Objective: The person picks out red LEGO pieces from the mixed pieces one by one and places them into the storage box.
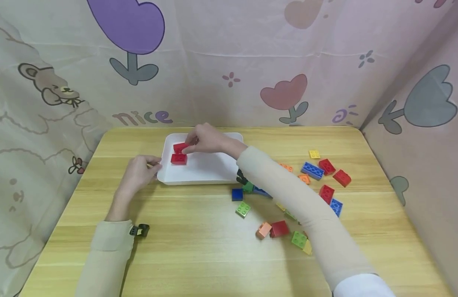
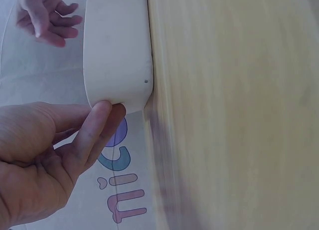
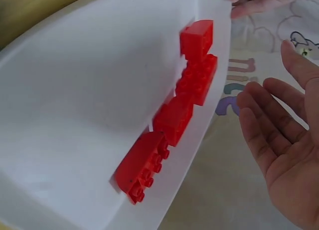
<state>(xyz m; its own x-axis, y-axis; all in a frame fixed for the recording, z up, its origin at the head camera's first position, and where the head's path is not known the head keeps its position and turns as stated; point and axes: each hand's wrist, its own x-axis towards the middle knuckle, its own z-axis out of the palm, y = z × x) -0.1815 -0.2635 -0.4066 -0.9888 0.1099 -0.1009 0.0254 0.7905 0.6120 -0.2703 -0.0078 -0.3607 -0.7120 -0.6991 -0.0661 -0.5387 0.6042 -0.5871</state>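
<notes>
A white tray (image 1: 210, 171) sits at the back middle of the wooden table (image 1: 191, 251). Several red bricks (image 3: 174, 117) lie in a row along one wall of it, seen as two red lumps (image 1: 179, 159) in the head view. My right hand (image 1: 189, 144) hovers over the bricks, and in the right wrist view that hand (image 3: 279, 135) shows a bare palm and straight fingers holding nothing. My left hand (image 1: 154, 167) is at the tray's left edge. In the left wrist view its thumb and a finger (image 2: 97, 120) pinch a corner of the tray (image 2: 117, 55).
Loose bricks are scattered on the table to the right of the tray: a long blue one (image 1: 312, 170), red ones (image 1: 341, 177), a green one (image 1: 243, 209), an orange one (image 1: 264, 229). Patterned cloth walls close in the table at the back and both sides.
</notes>
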